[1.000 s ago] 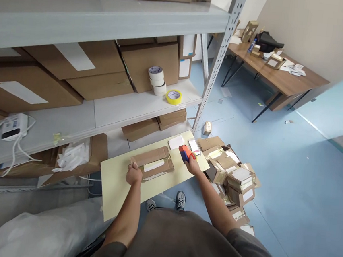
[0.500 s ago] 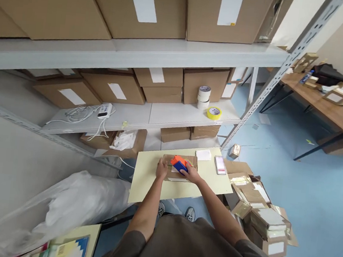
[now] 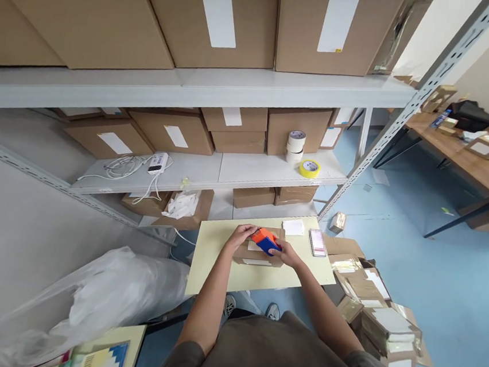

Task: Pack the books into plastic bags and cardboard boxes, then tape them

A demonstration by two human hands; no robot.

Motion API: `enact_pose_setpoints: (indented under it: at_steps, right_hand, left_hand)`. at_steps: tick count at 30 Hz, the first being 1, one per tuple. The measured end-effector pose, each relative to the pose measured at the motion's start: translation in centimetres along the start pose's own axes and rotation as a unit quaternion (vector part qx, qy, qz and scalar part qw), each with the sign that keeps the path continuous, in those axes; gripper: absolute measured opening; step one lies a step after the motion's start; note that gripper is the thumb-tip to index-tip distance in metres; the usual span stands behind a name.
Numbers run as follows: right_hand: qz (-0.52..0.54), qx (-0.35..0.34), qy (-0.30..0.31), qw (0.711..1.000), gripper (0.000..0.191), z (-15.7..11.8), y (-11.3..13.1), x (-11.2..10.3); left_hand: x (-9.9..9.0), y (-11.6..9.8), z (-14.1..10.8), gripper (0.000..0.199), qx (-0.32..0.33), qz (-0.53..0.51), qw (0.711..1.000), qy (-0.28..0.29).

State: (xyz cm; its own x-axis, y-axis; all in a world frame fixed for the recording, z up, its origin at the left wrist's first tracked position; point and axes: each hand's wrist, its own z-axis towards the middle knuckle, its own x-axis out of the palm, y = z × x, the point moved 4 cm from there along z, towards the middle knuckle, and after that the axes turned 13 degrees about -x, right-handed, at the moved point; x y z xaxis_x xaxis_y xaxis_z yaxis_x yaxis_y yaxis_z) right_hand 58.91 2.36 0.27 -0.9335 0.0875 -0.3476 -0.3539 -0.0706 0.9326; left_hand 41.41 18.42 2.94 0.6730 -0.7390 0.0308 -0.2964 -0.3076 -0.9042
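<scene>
A small cardboard box (image 3: 242,256) with white labels lies on the pale yellow tabletop (image 3: 208,266) in front of me. Just above it, my right hand (image 3: 288,254) grips an orange and blue tape dispenser (image 3: 266,241) by its blue side. My left hand (image 3: 241,236) is at the dispenser's orange front end, fingers pressed together; what they pinch there is too small to make out. White paper slips (image 3: 293,227) and a phone (image 3: 318,243) lie to the right of the box.
A metal shelf rack (image 3: 236,87) with large cartons rises ahead. White tape rolls (image 3: 295,147) and a yellow tape roll (image 3: 309,168) sit on its middle shelf. Packed parcels (image 3: 390,330) are piled at right, and a plastic bag (image 3: 122,287) bulges at left.
My left hand has moved from the box's left edge up to the front end of the tape dispenser. My right hand still holds the dispenser over the box. The view has shifted slightly.
</scene>
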Motion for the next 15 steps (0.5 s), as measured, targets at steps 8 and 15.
enact_pose_setpoints:
  at_steps: [8, 15]
  right_hand:
    - [-0.054, 0.021, -0.006, 0.998, 0.045, -0.5, 1.1, -1.5]
    - [-0.094, 0.039, -0.066, 0.993, 0.047, 0.9, 2.0, -0.5]
  left_hand:
    - [-0.2, -1.6, -0.4, 0.040, 0.057, 0.051, 0.993, -0.092]
    - [1.0, -1.7, -1.0, 0.031, 0.073, 0.095, 0.966, -0.228]
